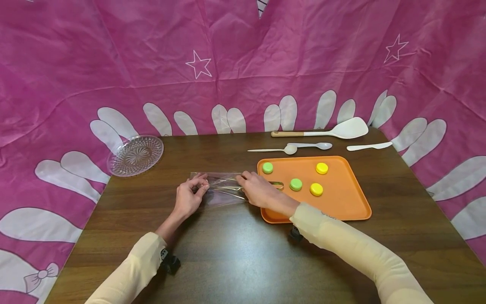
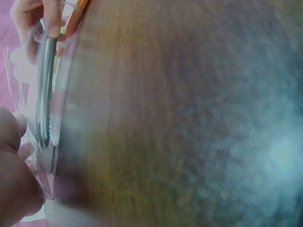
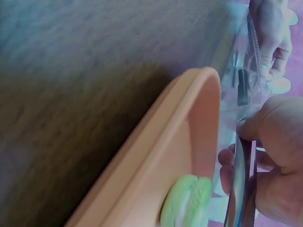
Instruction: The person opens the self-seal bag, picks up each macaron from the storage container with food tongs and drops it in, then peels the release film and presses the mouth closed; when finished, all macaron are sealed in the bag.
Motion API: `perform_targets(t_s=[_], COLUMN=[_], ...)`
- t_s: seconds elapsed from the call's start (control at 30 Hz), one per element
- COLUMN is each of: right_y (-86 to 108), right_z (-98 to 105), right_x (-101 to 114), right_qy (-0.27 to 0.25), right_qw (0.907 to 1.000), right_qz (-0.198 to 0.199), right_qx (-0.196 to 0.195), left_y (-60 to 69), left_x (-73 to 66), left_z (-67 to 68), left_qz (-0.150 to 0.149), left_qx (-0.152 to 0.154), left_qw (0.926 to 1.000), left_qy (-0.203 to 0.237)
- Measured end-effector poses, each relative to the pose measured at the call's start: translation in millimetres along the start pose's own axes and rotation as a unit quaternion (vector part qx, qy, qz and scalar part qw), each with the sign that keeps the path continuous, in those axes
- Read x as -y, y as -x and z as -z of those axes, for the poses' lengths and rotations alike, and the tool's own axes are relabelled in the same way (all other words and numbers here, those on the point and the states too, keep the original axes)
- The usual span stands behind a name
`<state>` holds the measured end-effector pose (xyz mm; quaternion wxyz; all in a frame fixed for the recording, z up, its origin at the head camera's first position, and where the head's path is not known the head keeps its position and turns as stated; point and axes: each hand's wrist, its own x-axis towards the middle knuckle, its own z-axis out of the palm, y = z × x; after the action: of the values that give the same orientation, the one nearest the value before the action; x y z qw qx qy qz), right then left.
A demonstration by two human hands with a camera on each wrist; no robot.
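Clear bag [image 1: 222, 200], one: over the table [image 1: 228, 257], beyond the tray's [image 1: 338, 198] left edge, pinched in the left hand [image 1: 191, 196]. Metal tongs [image 3: 240, 168], one pair: gripped in the right hand [image 1: 260, 190], ends inside the bag (best slid straight, lest they snag).

Transparent, patterned round plate [image 1: 136, 155] at far left corner of brown wood-grain table [image 1: 228, 261]; wooden-handled white spatula [image 1: 349, 128] along back edge; two pale slender spoons [image 1: 291, 149] just in front; white knife [image 1: 369, 147] right of these; pink star-printed cloth backdrop [image 1: 243, 55] behind.
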<state>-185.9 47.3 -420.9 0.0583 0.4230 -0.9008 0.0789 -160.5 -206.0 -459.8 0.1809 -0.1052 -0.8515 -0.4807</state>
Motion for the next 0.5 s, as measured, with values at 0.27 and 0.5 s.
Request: perform_targets(t_s=[0.27,0.5], right_y=[22.0,53.4], right_z=[18.3,40.7], right_x=[-10.2,-22.7], right_qy=[-0.017,-0.029], right_qw=[0.9998,0.9992], right_qz=[-0.011,-0.023], right_qx=[0.004,-0.016], left_y=[-1.4,-1.0], left_x=[-4.5,-7.7], left_z=[-0.3,0.3], left_qz=[0.004,0.014], left_qx=[-0.010,-0.019], left_qw=[0.9999,0.9997], left_qy=[-0.002,0.008])
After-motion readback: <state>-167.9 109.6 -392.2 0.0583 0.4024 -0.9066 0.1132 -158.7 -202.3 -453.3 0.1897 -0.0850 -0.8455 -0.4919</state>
